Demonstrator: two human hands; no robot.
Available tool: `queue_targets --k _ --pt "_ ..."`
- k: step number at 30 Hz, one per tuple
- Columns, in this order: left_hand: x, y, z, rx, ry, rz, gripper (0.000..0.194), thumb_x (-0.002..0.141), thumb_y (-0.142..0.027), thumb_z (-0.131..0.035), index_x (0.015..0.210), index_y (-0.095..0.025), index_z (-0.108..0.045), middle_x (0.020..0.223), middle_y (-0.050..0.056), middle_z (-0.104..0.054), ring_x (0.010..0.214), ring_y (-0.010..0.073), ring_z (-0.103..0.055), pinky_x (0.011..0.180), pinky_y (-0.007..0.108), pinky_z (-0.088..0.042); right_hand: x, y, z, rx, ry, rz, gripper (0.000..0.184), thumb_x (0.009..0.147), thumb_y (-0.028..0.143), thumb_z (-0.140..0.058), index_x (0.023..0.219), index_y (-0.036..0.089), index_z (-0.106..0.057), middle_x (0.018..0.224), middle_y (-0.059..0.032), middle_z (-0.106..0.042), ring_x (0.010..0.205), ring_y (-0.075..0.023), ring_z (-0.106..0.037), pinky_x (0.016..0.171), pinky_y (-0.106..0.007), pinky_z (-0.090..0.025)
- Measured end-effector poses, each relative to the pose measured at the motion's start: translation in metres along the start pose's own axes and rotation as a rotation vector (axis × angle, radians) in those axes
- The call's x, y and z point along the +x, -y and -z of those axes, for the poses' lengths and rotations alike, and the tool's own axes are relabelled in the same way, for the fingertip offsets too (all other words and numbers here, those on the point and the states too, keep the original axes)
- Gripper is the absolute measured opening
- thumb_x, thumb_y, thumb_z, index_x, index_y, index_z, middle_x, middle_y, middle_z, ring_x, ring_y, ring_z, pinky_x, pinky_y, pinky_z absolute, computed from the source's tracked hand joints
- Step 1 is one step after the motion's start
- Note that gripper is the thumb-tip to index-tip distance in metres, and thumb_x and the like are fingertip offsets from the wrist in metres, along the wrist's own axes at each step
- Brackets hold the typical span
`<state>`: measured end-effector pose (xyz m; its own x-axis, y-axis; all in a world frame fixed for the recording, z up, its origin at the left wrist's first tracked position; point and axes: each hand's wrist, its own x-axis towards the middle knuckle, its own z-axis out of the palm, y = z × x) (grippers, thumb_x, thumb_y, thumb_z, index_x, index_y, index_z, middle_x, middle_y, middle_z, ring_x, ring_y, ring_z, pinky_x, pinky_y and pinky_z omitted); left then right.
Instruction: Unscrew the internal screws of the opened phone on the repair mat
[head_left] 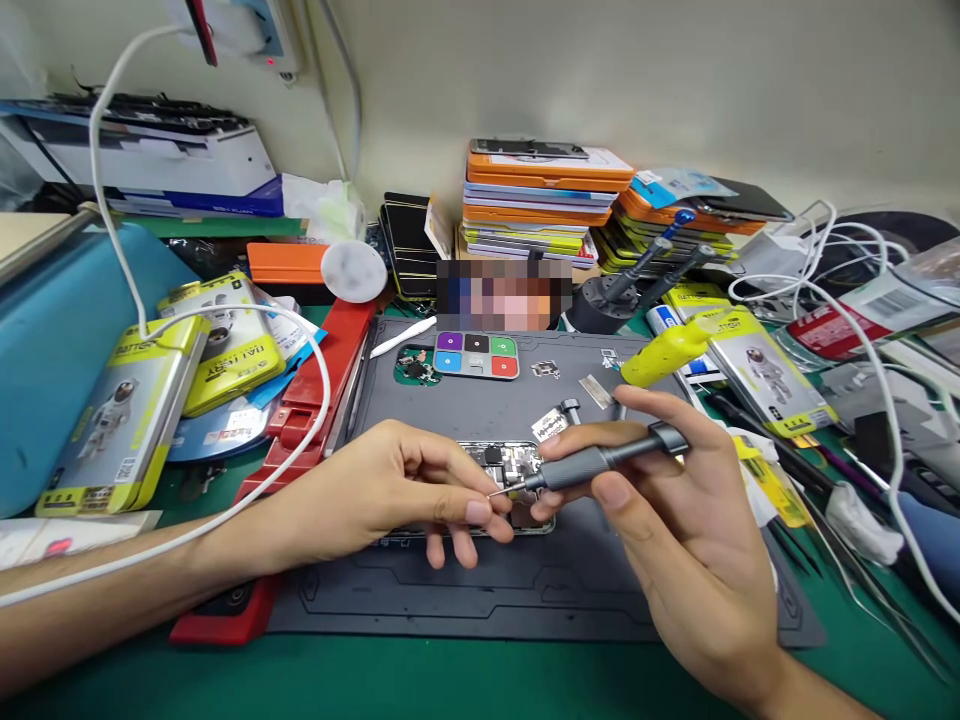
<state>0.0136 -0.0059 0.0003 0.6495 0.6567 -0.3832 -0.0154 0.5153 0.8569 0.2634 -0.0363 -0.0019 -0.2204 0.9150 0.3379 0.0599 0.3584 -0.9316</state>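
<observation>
My right hand point(697, 540) holds a dark grey precision screwdriver point(581, 466) by its handle, tilted with the thin tip pointing left. At that tip, the thumb and index finger of my left hand point(420, 485) are pinched together. Whatever sits between those fingers is too small to make out. Beneath both hands lies an opened phone point(517, 458) with its inner boards showing, partly covered by my fingers. It rests on a dark grey work mat point(465, 600). Just behind the phone are a razor blade point(551, 425) and another short screwdriver point(571, 408).
A coloured screw tray point(477, 357) and small metal parts lie on the mat's far side. A yellow bottle point(667, 352) stands right, by a screwdriver holder point(600, 305). Battery boxes point(124, 425) and a red clamp-like tool point(300, 400) are left. A white cable point(328, 385) crosses my left forearm.
</observation>
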Motion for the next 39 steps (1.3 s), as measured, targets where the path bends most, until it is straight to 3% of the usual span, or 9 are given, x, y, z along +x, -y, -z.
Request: queue_targets --k 8,24,30,39 --pt "-0.0004 0.0010 0.0010 0.067 0.014 -0.042 0.018 0.102 -0.032 -0.080 0.102 -0.014 -0.083 0.105 0.010 -0.087 0.076 0.0127 -0.078 0.066 0.019 -0.061 0.0017 0.0015 -0.0018 0.067 -0.001 -0.008 0.041 0.112 0.021 -0.052 0.149 0.037 -0.052 0.114 -0.0056 -0.077 0.080 -0.0195 -0.081 0.075 -0.036 -0.075" --pt "-0.0010 0.0003 0.0015 0.071 0.009 -0.041 0.018 0.101 -0.033 -0.080 0.106 -0.016 -0.085 0.107 0.010 -0.087 0.076 0.0135 -0.078 0.064 0.019 -0.060 0.0008 0.0001 -0.0002 0.063 -0.022 -0.056 0.041 0.111 0.022 -0.052 0.148 0.040 -0.054 0.116 -0.0065 -0.078 0.080 -0.0215 -0.081 0.075 -0.039 -0.075" --pt "-0.0018 0.0004 0.0020 0.066 0.006 -0.035 0.018 0.100 -0.033 -0.081 0.105 -0.016 -0.084 0.106 0.009 -0.087 0.075 0.0131 -0.077 0.065 0.020 -0.060 -0.0002 -0.0009 -0.0005 0.116 -0.011 -0.031 0.043 0.111 0.019 -0.055 0.149 0.037 -0.053 0.123 -0.0060 -0.079 0.085 -0.0195 -0.083 0.079 -0.035 -0.076" --pt "-0.0004 0.0025 0.0029 0.055 0.016 -0.036 0.018 0.099 -0.034 -0.082 0.103 -0.016 -0.084 0.105 0.010 -0.087 0.076 0.0144 -0.078 0.065 0.021 -0.061 0.0023 0.0004 -0.0015 0.121 -0.012 -0.056 0.040 0.110 0.022 -0.056 0.148 0.036 -0.054 0.114 -0.0061 -0.078 0.079 -0.0198 -0.082 0.076 -0.036 -0.076"
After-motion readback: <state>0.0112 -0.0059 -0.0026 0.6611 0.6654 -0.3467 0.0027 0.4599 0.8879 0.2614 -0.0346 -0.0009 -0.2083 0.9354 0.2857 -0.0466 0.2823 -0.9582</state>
